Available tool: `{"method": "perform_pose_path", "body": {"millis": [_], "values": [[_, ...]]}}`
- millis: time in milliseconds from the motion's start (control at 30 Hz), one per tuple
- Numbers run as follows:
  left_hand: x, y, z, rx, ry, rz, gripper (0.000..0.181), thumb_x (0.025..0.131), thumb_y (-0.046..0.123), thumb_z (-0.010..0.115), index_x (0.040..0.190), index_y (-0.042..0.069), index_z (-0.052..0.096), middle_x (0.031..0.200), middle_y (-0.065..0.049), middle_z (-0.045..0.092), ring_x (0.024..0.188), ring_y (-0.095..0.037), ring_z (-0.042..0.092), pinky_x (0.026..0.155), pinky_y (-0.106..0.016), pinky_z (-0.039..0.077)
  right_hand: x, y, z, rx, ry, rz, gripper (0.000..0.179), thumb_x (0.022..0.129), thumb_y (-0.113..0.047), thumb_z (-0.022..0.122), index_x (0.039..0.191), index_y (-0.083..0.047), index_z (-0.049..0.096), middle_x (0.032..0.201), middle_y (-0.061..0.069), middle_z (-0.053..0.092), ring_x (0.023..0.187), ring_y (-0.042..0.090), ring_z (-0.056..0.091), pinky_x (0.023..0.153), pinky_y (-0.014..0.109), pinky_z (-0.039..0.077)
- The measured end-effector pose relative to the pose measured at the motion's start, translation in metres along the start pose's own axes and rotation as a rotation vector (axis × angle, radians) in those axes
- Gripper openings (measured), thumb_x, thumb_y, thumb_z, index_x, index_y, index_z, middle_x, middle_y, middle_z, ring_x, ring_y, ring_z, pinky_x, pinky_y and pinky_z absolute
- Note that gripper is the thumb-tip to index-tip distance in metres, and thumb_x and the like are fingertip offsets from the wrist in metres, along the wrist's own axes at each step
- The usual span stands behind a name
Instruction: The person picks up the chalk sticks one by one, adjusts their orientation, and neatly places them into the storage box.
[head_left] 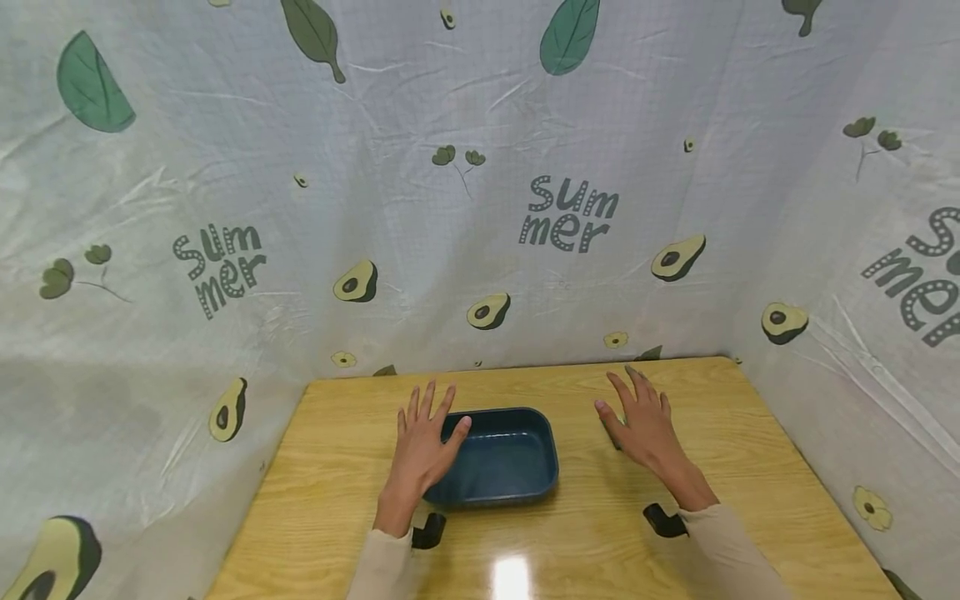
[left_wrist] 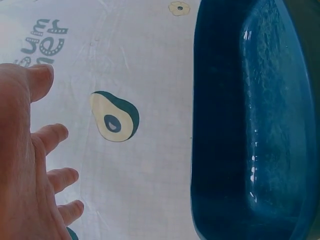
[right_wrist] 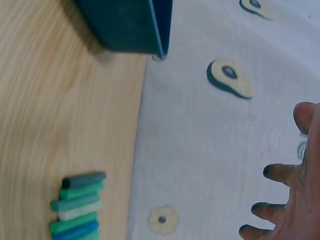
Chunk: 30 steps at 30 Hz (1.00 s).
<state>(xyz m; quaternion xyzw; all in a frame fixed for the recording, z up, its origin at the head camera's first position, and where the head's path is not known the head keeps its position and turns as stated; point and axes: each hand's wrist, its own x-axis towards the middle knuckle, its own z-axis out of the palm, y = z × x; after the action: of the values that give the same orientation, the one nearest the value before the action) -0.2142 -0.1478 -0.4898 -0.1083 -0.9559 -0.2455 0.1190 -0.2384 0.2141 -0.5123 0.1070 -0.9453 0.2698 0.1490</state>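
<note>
A dark blue rectangular tray with raised walls and rounded corners stands on the table. My left hand hovers over its left side, fingers spread and holding nothing. In the left wrist view the tray's glossy inside shows bare. To the right of the tray, my right hand is held above the table with its fingers apart and nothing in them. Several short sticks in greens, blue and dark grey lie side by side in a row, seen in the right wrist view. From the head view that hand mostly hides them.
The light wood table meets a white cloth printed with avocados, leaves and lettering at its back and sides. Black wrist-camera mounts show below the left wrist and the right wrist.
</note>
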Motion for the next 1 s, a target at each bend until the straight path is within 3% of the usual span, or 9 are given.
{"method": "perform_pose_path", "body": {"millis": [300,533,667,833,1000], "values": [[-0.006,-0.012,0.002,-0.058,-0.032,-0.043,0.068,0.098,0.051,0.049,0.156,0.022,0.030,0.165,-0.014,0.015,0.151,-0.042,0.009,0.116,-0.066,0.018,-0.008,0.026,-0.003,0.013,0.009,0.038,0.063,0.101,-0.045,0.047,0.151,-0.008,0.036,0.156,0.028,0.027,0.140,0.053,0.026,0.105,0.077,0.014],[-0.012,-0.031,0.003,-0.198,-0.063,-0.090,0.067,0.100,0.045,0.050,0.157,0.021,0.026,0.165,-0.016,0.012,0.149,-0.047,0.010,0.106,-0.073,0.028,-0.007,0.038,-0.001,0.039,0.057,0.034,0.062,0.101,-0.040,0.049,0.150,-0.003,0.036,0.152,0.032,0.030,0.135,0.056,0.029,0.102,0.076,0.018],[-0.016,-0.040,0.004,-0.277,-0.065,-0.093,0.066,0.101,0.041,0.051,0.157,0.017,0.025,0.164,-0.020,0.012,0.147,-0.050,0.014,0.105,-0.073,0.028,-0.006,0.044,0.002,0.048,0.050,0.066,0.065,0.101,-0.041,0.048,0.151,-0.002,0.034,0.152,0.033,0.030,0.135,0.056,0.030,0.102,0.075,0.023],[-0.019,-0.048,0.005,-0.311,-0.059,-0.107,0.067,0.100,0.037,0.053,0.157,0.013,0.026,0.162,-0.025,0.016,0.142,-0.055,0.024,0.103,-0.073,0.031,-0.009,0.053,0.005,0.081,0.038,0.121,0.067,0.101,-0.040,0.049,0.152,-0.001,0.030,0.152,0.034,0.028,0.135,0.057,0.030,0.100,0.076,0.028],[-0.023,-0.057,0.008,-0.381,-0.059,-0.170,0.068,0.099,0.029,0.058,0.157,0.015,0.025,0.160,-0.024,0.024,0.141,-0.051,0.031,0.104,-0.067,0.036,-0.012,0.060,0.007,0.145,0.036,0.163,0.070,0.100,-0.042,0.051,0.152,0.000,0.029,0.152,0.033,0.030,0.135,0.056,0.031,0.101,0.072,0.031]]}}
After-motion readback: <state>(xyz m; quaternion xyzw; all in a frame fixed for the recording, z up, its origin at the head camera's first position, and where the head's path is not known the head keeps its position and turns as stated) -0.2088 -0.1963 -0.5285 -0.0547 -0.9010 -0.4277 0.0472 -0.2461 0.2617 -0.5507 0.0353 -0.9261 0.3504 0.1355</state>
